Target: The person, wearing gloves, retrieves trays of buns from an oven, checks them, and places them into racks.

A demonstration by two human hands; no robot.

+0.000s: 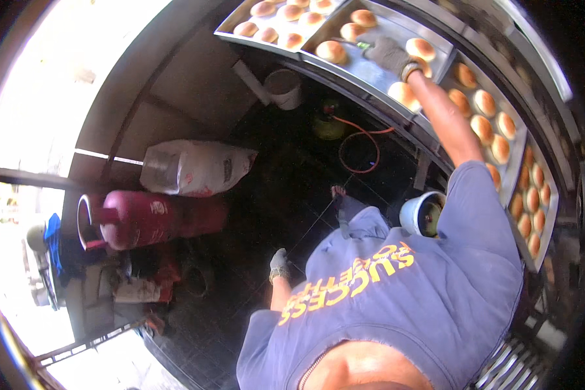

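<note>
Up at the top right, my right hand [387, 55] in a dark grey glove reaches over a metal tray [372, 73]. Its fingers are closed around a slim tool with a green part [364, 45]; too little of the tool shows to tell its kind. Golden-brown buns lie around the hand, among them one bun [331, 52] to its left and another bun [421, 49] to its right. My left hand [279, 263], also in a grey glove, hangs low by my side over the dark floor, apart from everything. Nothing shows in it, and its fingers seem loosely extended.
More trays of buns flank the middle one: a left tray [257, 40] and others curving down the right. Below are a white bucket [284, 91], an orange hose [375, 146] on a small green cylinder [329, 128], and a light-blue bucket [411, 214]. Leftward lie a white sack [201, 168] and pink gas cylinder [140, 221].
</note>
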